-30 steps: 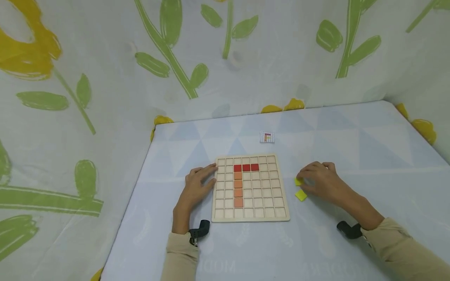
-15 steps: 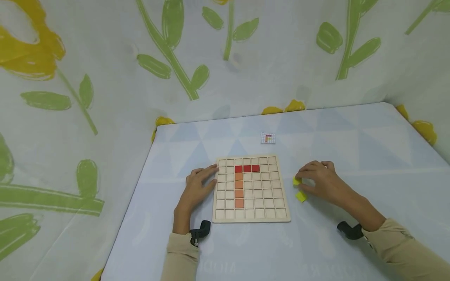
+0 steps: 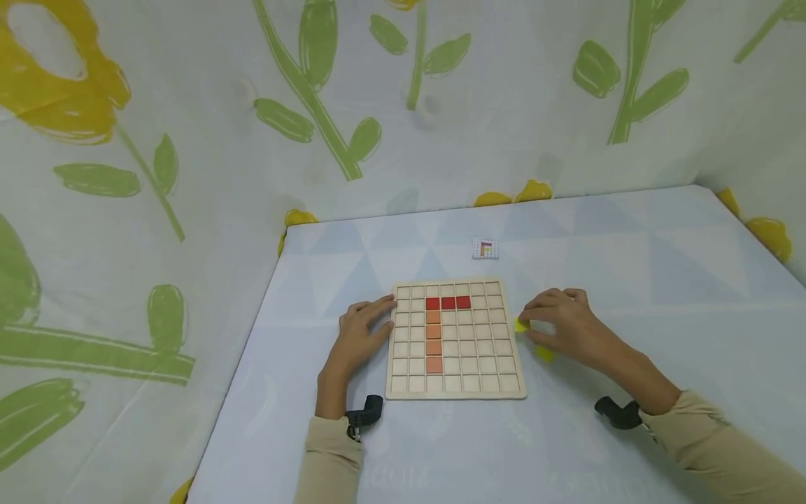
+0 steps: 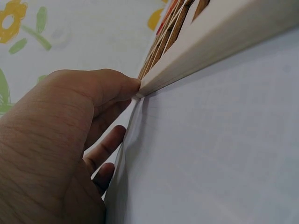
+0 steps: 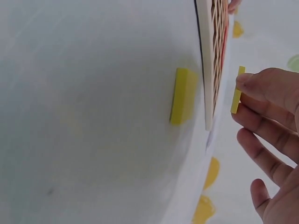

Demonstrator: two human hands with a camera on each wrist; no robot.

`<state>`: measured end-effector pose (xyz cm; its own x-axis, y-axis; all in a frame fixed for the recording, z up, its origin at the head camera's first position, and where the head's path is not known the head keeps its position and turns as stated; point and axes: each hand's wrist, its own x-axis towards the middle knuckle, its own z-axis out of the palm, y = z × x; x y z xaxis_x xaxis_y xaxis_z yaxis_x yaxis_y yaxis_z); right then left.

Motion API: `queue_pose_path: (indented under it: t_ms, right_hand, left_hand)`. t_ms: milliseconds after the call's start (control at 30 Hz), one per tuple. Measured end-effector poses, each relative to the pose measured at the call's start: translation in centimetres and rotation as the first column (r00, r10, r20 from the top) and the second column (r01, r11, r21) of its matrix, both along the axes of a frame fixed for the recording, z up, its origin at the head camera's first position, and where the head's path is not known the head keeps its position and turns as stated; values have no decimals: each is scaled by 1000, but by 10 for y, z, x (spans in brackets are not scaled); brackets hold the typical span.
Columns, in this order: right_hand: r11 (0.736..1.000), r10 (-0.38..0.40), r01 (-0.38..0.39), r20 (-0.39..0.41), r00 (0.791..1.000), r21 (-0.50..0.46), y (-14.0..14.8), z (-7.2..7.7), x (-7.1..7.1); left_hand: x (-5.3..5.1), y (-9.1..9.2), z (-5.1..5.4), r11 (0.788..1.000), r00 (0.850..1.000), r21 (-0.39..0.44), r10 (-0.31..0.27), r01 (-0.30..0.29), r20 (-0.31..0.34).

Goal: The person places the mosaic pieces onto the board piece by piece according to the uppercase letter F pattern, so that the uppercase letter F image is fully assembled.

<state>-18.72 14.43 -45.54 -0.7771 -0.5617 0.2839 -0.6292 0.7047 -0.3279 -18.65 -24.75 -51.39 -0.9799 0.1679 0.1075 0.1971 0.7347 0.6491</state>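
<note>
A wooden grid board (image 3: pixel 469 385) lies on the table, with red tiles (image 3: pixel 448 303) in a row and orange tiles (image 3: pixel 434 348) in a column below the leftmost red one. My left hand (image 3: pixel 359 343) rests against the board's left edge, thumb and fingers touching it. Between the thumb and fingertips of my right hand (image 3: pixel 574 327) a yellow tile (image 5: pixel 238 89) is pinched, just off the board's right side and above the table. A second yellow tile (image 5: pixel 182 96) lies flat on the table under that hand, partly hidden in the head view.
Beyond the board lies a small pattern card (image 3: pixel 485 248) with a coloured grid printed on it. A cloth with flower prints (image 3: pixel 504 91) hangs behind and to the left of the table (image 3: pixel 453 455). Each wrist wears a black camera mount (image 3: pixel 366 411).
My right hand has lifted one yellow tile and moved it left toward the board. The second yellow tile stays on the table. My left hand keeps its place at the board.
</note>
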Motion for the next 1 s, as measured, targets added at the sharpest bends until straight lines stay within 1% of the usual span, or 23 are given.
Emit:
queue_pose_path:
  t_ms: [167, 267, 367, 533, 833, 1000]
  right_hand:
    - [1000, 15, -15, 17, 1000, 11, -15, 2, 1]
    - [999, 39, -39, 8, 999, 9, -24, 3, -1]
    - [998, 69, -69, -10, 998, 4, -33, 3, -4]
    - [996, 92, -92, -4, 996, 6, -46, 1, -9]
    - [993, 117, -117, 34, 993, 0, -68, 3, -14]
    - [990, 139, -139, 29, 990, 2, -81, 1, -16]
  left_hand:
    - [2, 1, 0, 1000, 1000, 18, -1, 1, 9]
    - [3, 1, -1, 1000, 1000, 25, -7, 8, -1]
    - [2, 0, -1, 1000, 1000, 15, -8, 8, -14]
    - [0, 1, -2, 1000, 1000, 8, -1, 2, -31]
    - [-1, 2, -1, 1000, 1000, -6, 14, -14, -11]
    - [0, 2, 0, 1000, 1000, -2, 15, -15, -14]
